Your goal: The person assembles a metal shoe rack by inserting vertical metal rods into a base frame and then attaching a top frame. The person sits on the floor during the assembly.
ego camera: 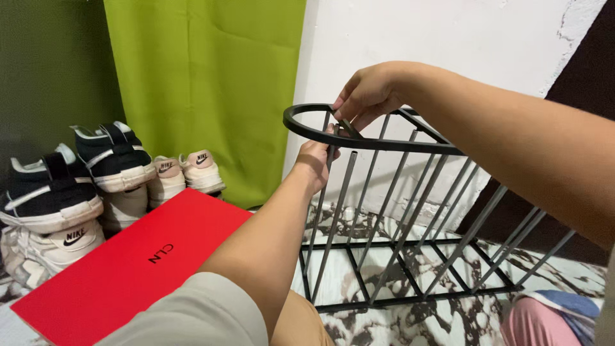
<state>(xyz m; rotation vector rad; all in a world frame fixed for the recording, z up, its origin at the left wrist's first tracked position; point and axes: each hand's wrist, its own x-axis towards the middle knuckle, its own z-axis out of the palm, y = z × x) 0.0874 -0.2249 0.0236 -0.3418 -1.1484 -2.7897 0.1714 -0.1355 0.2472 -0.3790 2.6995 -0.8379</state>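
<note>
Black metal rack (410, 211) stands on the marble-patterned floor (384, 320) by the white wall (435, 38), its curved top rail (301, 125) lifted between both hands. Right hand (365, 96) pinches the rail from above, left hand (315, 160) is closed around one upright rod (336, 211) just under it. Risk: the loose-looking rods could slip out of the rail or pinch a finger if the grip shifts; red box (128, 263) and stacked sneakers (77, 186) sit well left.
</note>
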